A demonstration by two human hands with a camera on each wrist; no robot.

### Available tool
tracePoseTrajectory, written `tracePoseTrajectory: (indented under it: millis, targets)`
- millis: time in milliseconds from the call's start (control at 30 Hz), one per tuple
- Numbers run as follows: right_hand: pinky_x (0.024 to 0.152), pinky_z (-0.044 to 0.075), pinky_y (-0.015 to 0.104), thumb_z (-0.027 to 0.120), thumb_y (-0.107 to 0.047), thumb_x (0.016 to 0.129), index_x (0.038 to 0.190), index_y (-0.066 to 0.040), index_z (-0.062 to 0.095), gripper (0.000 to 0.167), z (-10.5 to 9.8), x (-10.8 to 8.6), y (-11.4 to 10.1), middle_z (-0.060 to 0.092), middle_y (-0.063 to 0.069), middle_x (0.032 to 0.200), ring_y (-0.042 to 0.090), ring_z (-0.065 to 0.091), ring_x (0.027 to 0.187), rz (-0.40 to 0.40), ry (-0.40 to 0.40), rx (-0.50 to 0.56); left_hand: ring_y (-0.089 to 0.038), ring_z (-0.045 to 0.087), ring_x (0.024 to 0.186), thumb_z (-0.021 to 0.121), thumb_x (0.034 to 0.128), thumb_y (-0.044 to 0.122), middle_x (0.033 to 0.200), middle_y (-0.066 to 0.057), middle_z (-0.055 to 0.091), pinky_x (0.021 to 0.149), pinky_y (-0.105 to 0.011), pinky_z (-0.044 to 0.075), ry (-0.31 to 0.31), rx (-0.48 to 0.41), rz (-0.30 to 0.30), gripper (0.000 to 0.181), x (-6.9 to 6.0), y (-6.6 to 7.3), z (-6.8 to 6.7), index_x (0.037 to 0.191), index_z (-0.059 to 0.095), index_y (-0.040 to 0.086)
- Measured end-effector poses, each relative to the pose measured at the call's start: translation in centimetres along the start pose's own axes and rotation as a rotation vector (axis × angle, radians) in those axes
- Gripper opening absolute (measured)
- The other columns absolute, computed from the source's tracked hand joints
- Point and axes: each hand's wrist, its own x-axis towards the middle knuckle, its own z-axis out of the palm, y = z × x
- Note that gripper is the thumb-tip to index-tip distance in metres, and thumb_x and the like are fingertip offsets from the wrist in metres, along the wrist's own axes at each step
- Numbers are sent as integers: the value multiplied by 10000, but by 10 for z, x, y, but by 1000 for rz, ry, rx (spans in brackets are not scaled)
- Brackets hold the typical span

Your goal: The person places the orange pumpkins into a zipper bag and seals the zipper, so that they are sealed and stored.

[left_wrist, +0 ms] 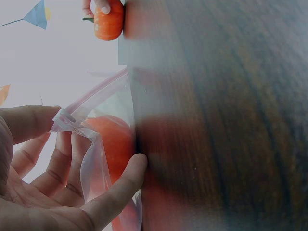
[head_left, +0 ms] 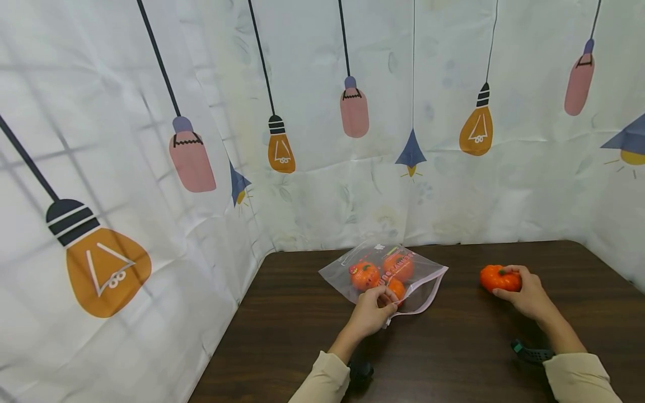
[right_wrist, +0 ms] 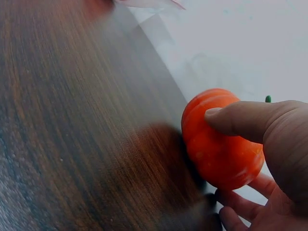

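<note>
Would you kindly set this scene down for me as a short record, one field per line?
Left hand: pinches the edge of the plastic bag by its slider
Right hand: holds the orange pumpkin between thumb and fingers
Pumpkin position: outside the bag, on the right side of the table
Bag: clear, printed, with a parted, pink-edged mouth
Bag contents: three orange round items visible
Table surface: dark wood grain
Backdrop: pale cloth printed with hanging lamps

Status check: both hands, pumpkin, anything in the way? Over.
Left hand holds clear bag at its zip. Right hand grips orange pumpkin, outside bag. No obstacle seen between pumpkin and bag.
</note>
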Motion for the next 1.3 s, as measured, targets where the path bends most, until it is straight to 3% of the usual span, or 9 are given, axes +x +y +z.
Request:
tracePoseTrajectory:
  millis: [633, 733, 900, 967, 1033, 1167, 1300]
  targets:
    - [939, 431, 680, 735, -255, 953, 1415, 84, 387, 670, 1, -1, -10, 356, 391, 1458, 612, 449, 1263, -127, -40, 26, -20, 535, 631, 730, 921, 78, 769, 0, 642, 587, -184, 464, 17, 13, 30, 73, 0, -1, -1, 897, 689, 133]
    - [898, 498, 591, 740, -253, 950, 1418, 65, 410, 655, 1, -1, -14, 411, 369, 1440, 584, 504, 1234, -171, -35, 7, -20, 536, 633, 732, 918, 79, 764, 0, 641, 590, -185, 462, 26, 14, 31, 65, 1, -1, -1, 898, 695, 130]
    - [762, 524, 319, 741, -238, 948, 1412, 38, 441, 618, 0, -2, -25, 460, 345, 1417, 532, 557, 1179, -224, -36, 3, -2, 521, 635, 733, 896, 69, 755, -4, 644, 600, -182, 452, 37, 26, 33, 39, 2, -1, -1, 918, 706, 87]
    - [730, 511, 268, 741, -234, 947, 1407, 25, 450, 603, 0, -2, -30, 467, 334, 1413, 451, 588, 1151, -237, -38, 10, 2, 515, 636, 731, 890, 60, 759, -9, 645, 603, -183, 451, 40, 24, 35, 44, 2, 0, -2, 921, 704, 74]
    - [719, 517, 259, 741, -228, 946, 1404, 13, 456, 592, 0, -3, -35, 469, 324, 1414, 287, 608, 1119, -249, -42, 22, 4, 513, 636, 729, 894, 57, 763, -7, 644, 602, -183, 452, 45, 19, 34, 42, 2, 0, -2, 917, 698, 71]
    - [727, 528, 266, 744, -226, 943, 1398, 1, 470, 577, 0, -3, -43, 480, 303, 1413, 56, 538, 1060, -274, -49, 33, -1, 514, 632, 729, 894, 53, 761, -5, 643, 596, -185, 451, 63, 14, 36, 53, 2, 1, -2, 904, 695, 93]
    - [742, 531, 260, 749, -210, 938, 1386, 7, 480, 566, 2, -4, -51, 496, 295, 1399, 259, 598, 1101, -292, -57, 46, -5, 515, 633, 736, 891, 52, 767, -14, 651, 599, -184, 450, 81, 10, 40, 72, 2, 1, -1, 898, 695, 111]
